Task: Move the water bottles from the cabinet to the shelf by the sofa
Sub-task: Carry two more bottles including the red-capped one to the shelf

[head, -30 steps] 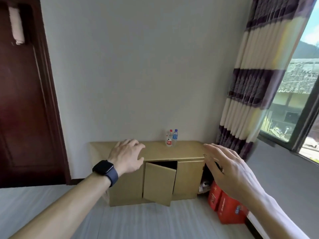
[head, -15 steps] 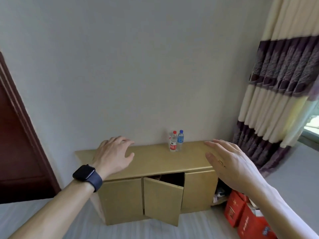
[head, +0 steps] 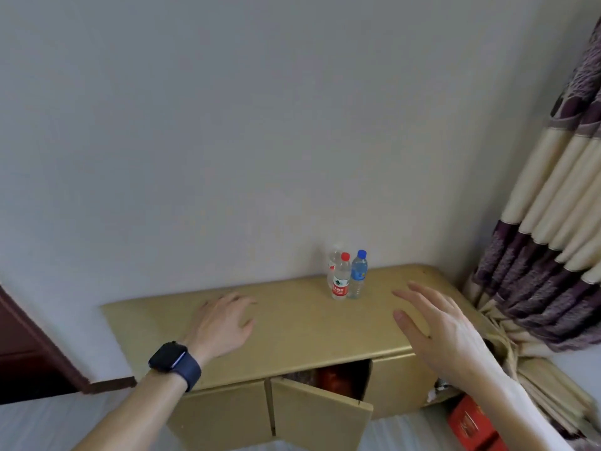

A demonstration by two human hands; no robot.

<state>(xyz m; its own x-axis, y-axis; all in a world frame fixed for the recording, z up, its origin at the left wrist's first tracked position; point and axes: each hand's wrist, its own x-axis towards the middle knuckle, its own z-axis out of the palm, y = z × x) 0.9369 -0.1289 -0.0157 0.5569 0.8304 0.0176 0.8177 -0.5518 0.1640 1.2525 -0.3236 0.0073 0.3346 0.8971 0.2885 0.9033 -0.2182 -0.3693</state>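
Three small water bottles stand together at the back of a low tan cabinet (head: pixel 292 330), against the wall. The red-capped bottle (head: pixel 340 277) is in front, the blue-capped bottle (head: pixel 358 275) is to its right, and a third clear bottle (head: pixel 333 258) is half hidden behind them. My left hand (head: pixel 222 322), with a dark watch on the wrist, hovers open over the cabinet top to the left of the bottles. My right hand (head: pixel 439 327) hovers open to their right. Neither hand touches a bottle.
The cabinet's middle door (head: pixel 320 415) hangs ajar, with a dark red thing inside. Red boxes (head: pixel 471 424) sit on the floor at the right end. A striped purple and cream curtain (head: pixel 553 239) hangs at the right. A dark wooden door frame (head: pixel 42 353) is at the left.
The view has closed in on the cabinet and tilted down. Both hands have come forward over the cabinet top, closer to the bottles. The window has left the view.
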